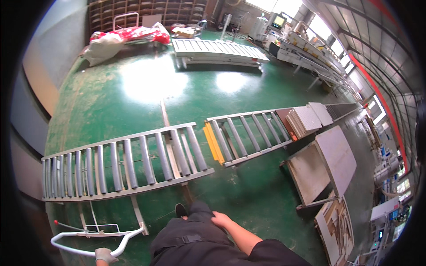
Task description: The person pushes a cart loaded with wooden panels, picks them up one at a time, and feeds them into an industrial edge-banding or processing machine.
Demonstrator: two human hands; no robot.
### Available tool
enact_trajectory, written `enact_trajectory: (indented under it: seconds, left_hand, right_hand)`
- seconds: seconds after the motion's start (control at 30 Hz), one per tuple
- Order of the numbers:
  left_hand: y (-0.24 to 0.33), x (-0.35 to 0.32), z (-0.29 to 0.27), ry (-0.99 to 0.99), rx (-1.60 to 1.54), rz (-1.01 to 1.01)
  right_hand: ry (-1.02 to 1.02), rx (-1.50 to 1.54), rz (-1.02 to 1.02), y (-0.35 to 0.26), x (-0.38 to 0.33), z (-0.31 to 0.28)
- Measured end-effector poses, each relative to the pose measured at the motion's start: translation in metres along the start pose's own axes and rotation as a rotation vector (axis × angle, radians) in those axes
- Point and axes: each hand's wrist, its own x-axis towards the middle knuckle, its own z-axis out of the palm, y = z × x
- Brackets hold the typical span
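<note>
My left hand (105,255), in a light glove, is closed around the white tubular handle (73,252) of a wheeled roller cart at the lower left. A thin lever with a red tip stands beside that handle. Beyond it stretches the cart's roller bed (120,166), with grey metal rollers in a pale frame. My right hand (221,219) is bare and lies against my dark clothing near the leg. Its fingers are mostly hidden, so their closure cannot be made out.
Beyond a small gap, a second roller conveyor (250,135) with a yellow end leads to stacked panels (304,120). A board-topped cart (335,159) and a crate of wood offcuts (336,230) stand right. Another roller table (219,48) and a red-and-white sack (128,37) are farther back.
</note>
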Motion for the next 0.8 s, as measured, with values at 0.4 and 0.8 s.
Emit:
enact_trajectory:
  seconds: [0.4,0.8]
  left_hand:
    - [0.012,-0.034,-0.010,0.134,0.058,0.029]
    - [0.028,-0.056,0.007,0.236,-0.125,-0.189]
  right_hand:
    - [0.219,0.366,0.139,0.132,-0.147,0.163]
    - [-0.110,0.451,0.356,0.316,-0.418,0.502]
